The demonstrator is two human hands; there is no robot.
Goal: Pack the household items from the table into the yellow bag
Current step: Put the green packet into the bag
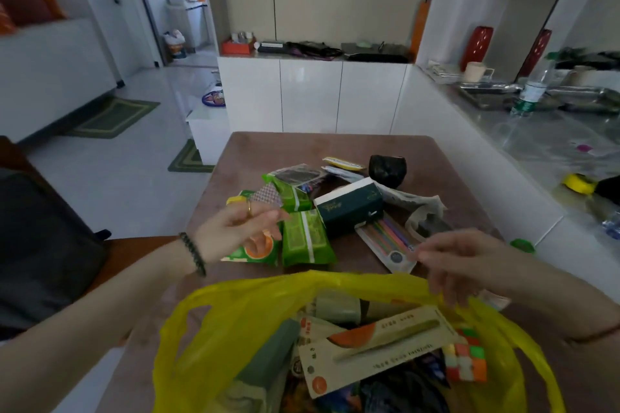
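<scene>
Now hovering the left hand, fingers loosely curled and gripping nothing, over green packets on the table. Touching the right hand to the rim of the yellow bag, grip there too blurred to tell. Standing the bag open at the near table edge, with a colourful cube inside.

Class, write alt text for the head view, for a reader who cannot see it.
A person's left hand hovers over green packets and the right hand is at the rim of an open yellow bag holding a card-backed packet and a colour cube. A dark box and a pen pack lie on the table.
</scene>
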